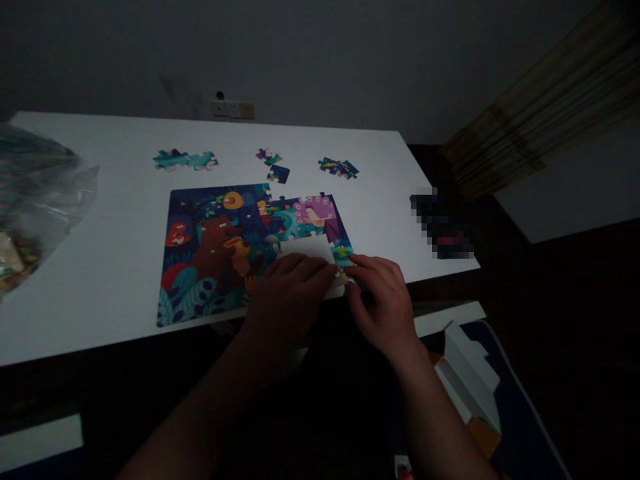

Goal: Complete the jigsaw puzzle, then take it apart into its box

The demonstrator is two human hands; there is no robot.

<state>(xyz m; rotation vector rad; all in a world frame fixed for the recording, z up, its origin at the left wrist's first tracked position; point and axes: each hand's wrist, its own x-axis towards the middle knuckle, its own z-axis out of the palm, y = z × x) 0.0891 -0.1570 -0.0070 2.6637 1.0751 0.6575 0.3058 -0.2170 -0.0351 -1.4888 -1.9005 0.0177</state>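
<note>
A colourful jigsaw puzzle (220, 247) with a bear and a peacock lies near the table's front edge. Its lower right part shows a pale bare patch (307, 247). My left hand (293, 287) rests over the lower edge of that patch, fingers bent and close together, fingertips at a small puzzle piece (341, 273). From the other side my right hand (380, 293) meets the same piece at the lower right corner, its thumb and fingers closing around it. Part of the piece is hidden by my fingers.
Loose puzzle pieces lie behind the puzzle: a teal group (187, 160), a few in the middle (279, 174) and a blue group (339, 167). A clear plastic bag (50, 200) stands at left. A blurred dark object (443, 227) is at right, an opened box (470, 373) below.
</note>
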